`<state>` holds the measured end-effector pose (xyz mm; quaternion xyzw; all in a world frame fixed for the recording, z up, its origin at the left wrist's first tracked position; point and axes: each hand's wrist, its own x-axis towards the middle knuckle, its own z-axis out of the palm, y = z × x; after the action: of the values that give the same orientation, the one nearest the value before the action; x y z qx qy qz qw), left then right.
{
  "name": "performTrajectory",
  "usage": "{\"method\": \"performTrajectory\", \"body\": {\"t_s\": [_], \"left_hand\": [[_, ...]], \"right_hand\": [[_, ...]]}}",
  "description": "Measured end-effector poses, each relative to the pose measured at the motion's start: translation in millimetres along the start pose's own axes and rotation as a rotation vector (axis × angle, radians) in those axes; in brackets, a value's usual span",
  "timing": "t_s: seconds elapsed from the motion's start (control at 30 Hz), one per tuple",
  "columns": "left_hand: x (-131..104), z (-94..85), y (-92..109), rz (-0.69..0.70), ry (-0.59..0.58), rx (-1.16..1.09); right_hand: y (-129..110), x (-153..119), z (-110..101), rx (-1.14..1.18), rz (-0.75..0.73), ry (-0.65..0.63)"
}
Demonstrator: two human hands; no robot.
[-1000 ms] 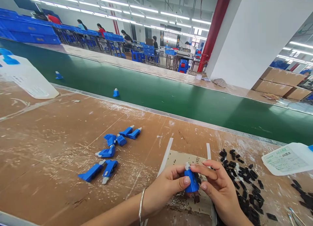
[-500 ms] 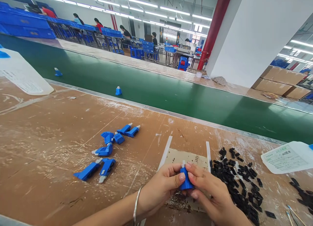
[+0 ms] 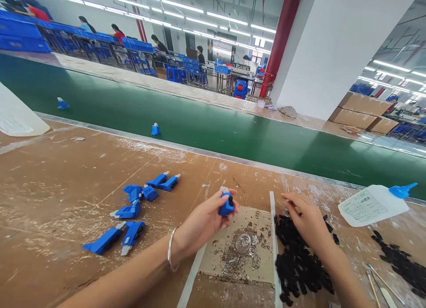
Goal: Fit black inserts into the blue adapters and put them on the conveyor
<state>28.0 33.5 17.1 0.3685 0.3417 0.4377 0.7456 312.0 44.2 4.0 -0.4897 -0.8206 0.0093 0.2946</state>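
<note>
My left hand [image 3: 213, 210] is closed around a small blue plastic part [image 3: 226, 205] with a whitish tip and a dark spot on its side. It is raised over the left side of a cardboard sheet [image 3: 229, 250]. My right hand [image 3: 306, 219] is over the upper end of a heap of small black plastic pieces [image 3: 299, 268], fingers stretched out and slightly bent, with nothing visible in them. On the sheet sits a small clear round dish [image 3: 243, 243] amid wet-looking spots. Several similar blue parts [image 3: 133, 232] lie on the bench to the left.
A green conveyor belt [image 3: 206, 117] runs behind the bench, carrying two blue parts. At right lies a white bottle with a blue nozzle [image 3: 372, 206], near more black pieces [image 3: 402, 263] and cotton swabs [image 3: 386, 281]. Another white bottle [image 3: 20, 117] is at far left.
My hands have separated. The left has moved left and up with the blue part; the right has let go of it and moved right to the black pieces. The view has shifted slightly.
</note>
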Motion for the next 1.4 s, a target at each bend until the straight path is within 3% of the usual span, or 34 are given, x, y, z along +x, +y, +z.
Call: {"method": "performTrajectory", "body": {"t_s": [0.03, 0.1, 0.17, 0.23, 0.33, 0.47, 0.67, 0.87, 1.07, 1.4], "left_hand": [[4.3, -5.6, 4.7, 0.022, 0.048, 0.082], [13.1, -19.8, 12.0, 0.094, 0.197, 0.472], [20.6, -37.0, 16.4, 0.181, 0.366, 0.943], [25.5, -54.6, 19.5, 0.223, 0.47, 1.261], [27.9, -75.3, 24.9, 0.186, 0.509, 1.48], [27.0, -86.9, 33.6, 0.057, 0.571, 1.738], [23.9, -90.8, 39.9, -0.005, 0.713, 1.935], [21.0, -91.3, 33.5, 0.047, 0.81, 2.063], [20.4, -83.2, 25.6, 0.179, 0.751, 2.139], [23.9, -81.1, 19.8, 0.251, 0.681, 2.117]], "right_hand": [[15.7, 1.2, -1.8, -0.042, 0.027, -0.036], [40.5, 2.6, -2.9, -0.105, 0.061, -0.119], [54.7, 3.3, -1.3, -0.154, 0.079, -0.211], [60.5, 4.6, 2.0, -0.195, 0.098, -0.294], [63.0, 9.5, 6.7, -0.252, 0.139, -0.389], [64.0, 20.3, 6.6, -0.289, 0.183, -0.447], [32.0, 26.8, 2.5, -0.143, 0.076, -0.397], [-11.4, 7.5, 31.5, 0.041, -0.152, -0.418], [-15.4, -0.3, 40.3, 0.041, -0.205, -0.431], [-20.4, 16.6, 27.0, 0.098, -0.087, -0.517]]}}
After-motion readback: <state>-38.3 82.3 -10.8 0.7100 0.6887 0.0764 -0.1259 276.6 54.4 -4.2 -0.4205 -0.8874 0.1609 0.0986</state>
